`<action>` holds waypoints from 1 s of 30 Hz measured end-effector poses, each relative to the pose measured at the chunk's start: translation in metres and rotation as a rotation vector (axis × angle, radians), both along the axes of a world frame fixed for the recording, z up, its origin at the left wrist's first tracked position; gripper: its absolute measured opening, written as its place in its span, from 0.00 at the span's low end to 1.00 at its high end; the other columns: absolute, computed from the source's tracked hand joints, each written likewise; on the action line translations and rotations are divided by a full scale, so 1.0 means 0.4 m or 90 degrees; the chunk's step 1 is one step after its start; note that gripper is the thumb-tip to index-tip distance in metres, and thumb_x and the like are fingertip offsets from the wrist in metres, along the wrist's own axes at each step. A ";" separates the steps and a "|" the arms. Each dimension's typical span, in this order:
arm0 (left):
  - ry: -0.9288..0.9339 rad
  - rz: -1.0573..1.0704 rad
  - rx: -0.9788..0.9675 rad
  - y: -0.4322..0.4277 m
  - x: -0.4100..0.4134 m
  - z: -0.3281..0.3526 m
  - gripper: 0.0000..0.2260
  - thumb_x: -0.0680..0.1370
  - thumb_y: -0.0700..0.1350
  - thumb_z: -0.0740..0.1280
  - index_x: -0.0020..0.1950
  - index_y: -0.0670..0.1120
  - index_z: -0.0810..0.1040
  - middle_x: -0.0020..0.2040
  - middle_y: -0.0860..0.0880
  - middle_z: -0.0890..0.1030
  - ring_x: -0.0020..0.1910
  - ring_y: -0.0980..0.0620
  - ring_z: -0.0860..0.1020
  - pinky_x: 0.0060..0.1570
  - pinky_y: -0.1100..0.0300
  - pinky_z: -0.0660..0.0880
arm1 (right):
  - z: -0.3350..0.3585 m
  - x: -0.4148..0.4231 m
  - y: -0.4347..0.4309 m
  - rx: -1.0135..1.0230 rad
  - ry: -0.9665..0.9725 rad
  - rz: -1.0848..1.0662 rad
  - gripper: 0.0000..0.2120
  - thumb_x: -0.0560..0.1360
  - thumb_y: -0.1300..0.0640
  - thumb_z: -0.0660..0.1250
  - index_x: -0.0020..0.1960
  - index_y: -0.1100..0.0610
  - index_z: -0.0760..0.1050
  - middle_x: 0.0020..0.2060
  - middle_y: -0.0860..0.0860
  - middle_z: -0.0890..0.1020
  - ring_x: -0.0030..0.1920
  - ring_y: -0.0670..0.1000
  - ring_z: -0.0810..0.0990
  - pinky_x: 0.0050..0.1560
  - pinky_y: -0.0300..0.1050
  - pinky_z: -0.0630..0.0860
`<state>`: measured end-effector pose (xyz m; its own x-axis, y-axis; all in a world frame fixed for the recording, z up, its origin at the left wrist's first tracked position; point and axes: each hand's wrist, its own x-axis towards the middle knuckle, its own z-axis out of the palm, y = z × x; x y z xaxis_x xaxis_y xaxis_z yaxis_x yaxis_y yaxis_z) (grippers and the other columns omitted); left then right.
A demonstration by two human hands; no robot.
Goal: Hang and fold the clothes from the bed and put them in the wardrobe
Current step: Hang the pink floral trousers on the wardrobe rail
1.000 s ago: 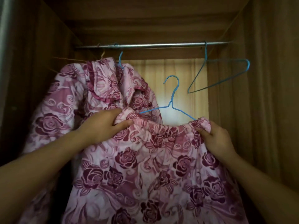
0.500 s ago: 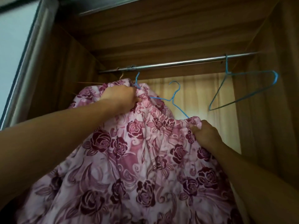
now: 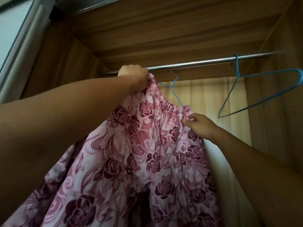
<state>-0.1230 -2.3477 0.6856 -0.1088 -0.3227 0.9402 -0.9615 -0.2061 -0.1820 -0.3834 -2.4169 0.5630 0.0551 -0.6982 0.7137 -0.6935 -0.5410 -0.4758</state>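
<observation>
A pink garment with dark red roses [image 3: 147, 153] hangs on a blue wire hanger [image 3: 173, 88] whose hook sits just below the steel wardrobe rail [image 3: 196, 63]. My left hand [image 3: 133, 75] grips the left end of the gathered waistband, raised up against the rail. My right hand [image 3: 199, 126] is lower, at the right end of the waistband, fingers loosely curled and touching the cloth. The hanger's lower part is hidden inside the garment.
An empty blue wire hanger [image 3: 255, 94] hangs on the rail at the right. Wooden wardrobe walls [image 3: 278, 112] close in on both sides and a top panel [image 3: 164, 30] runs overhead. A pale curtain-like back [image 3: 205, 99] shows behind the rail.
My left hand lifted its end of the garment up to the rail, and the hanger hook rose with it. My right hand's grip on the right end has loosened.
</observation>
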 end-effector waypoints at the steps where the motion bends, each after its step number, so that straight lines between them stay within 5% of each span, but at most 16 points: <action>1: -0.004 0.004 0.003 -0.007 -0.009 0.006 0.15 0.76 0.50 0.61 0.58 0.49 0.80 0.55 0.46 0.82 0.54 0.41 0.80 0.44 0.51 0.70 | 0.000 0.003 0.000 -0.011 -0.002 0.003 0.25 0.79 0.41 0.67 0.70 0.54 0.74 0.68 0.54 0.77 0.64 0.55 0.77 0.58 0.46 0.71; 5: -0.014 0.022 -0.004 -0.023 -0.031 0.027 0.15 0.76 0.49 0.61 0.59 0.49 0.80 0.54 0.46 0.82 0.53 0.41 0.80 0.43 0.52 0.69 | -0.015 0.008 -0.005 -0.046 -0.015 0.034 0.13 0.78 0.43 0.68 0.52 0.52 0.81 0.48 0.52 0.83 0.47 0.53 0.81 0.41 0.44 0.72; 8: 0.006 0.032 -0.004 -0.031 -0.019 0.034 0.14 0.76 0.48 0.62 0.59 0.48 0.80 0.55 0.45 0.82 0.54 0.40 0.80 0.43 0.50 0.71 | -0.025 0.002 -0.014 -0.066 -0.006 0.027 0.12 0.78 0.43 0.69 0.46 0.52 0.81 0.42 0.50 0.83 0.43 0.52 0.81 0.41 0.44 0.72; 11: 0.025 0.041 -0.027 -0.021 0.015 0.038 0.15 0.76 0.48 0.63 0.59 0.46 0.80 0.57 0.43 0.81 0.56 0.38 0.80 0.45 0.50 0.71 | -0.031 -0.004 -0.027 -0.061 0.015 0.009 0.12 0.78 0.42 0.68 0.46 0.51 0.80 0.47 0.49 0.83 0.49 0.52 0.81 0.48 0.46 0.74; 14: 0.060 0.043 -0.042 0.016 0.054 0.046 0.13 0.77 0.48 0.63 0.58 0.46 0.80 0.56 0.42 0.81 0.56 0.39 0.79 0.44 0.50 0.70 | -0.036 0.000 -0.037 -0.046 0.033 -0.001 0.12 0.78 0.42 0.67 0.48 0.50 0.79 0.58 0.50 0.81 0.57 0.52 0.79 0.52 0.45 0.69; 20: 0.063 0.077 -0.014 0.065 0.090 0.000 0.12 0.79 0.48 0.62 0.59 0.48 0.80 0.57 0.44 0.81 0.56 0.40 0.79 0.44 0.52 0.70 | -0.061 0.046 -0.030 -0.022 0.039 0.015 0.26 0.79 0.41 0.66 0.72 0.52 0.72 0.70 0.53 0.75 0.66 0.55 0.76 0.60 0.45 0.70; 28: 0.078 0.042 0.054 0.122 0.075 -0.057 0.15 0.78 0.51 0.63 0.62 0.47 0.78 0.59 0.43 0.80 0.56 0.40 0.79 0.43 0.52 0.71 | -0.104 0.118 -0.018 -0.016 0.051 0.039 0.27 0.79 0.40 0.65 0.73 0.53 0.70 0.68 0.54 0.77 0.65 0.55 0.76 0.57 0.43 0.67; 30: 0.077 -0.020 0.077 0.148 0.062 -0.059 0.17 0.79 0.54 0.61 0.62 0.46 0.78 0.58 0.42 0.80 0.51 0.40 0.78 0.44 0.53 0.71 | -0.116 0.128 -0.010 -0.032 0.047 0.046 0.26 0.79 0.40 0.65 0.71 0.52 0.72 0.62 0.53 0.79 0.58 0.52 0.78 0.52 0.42 0.68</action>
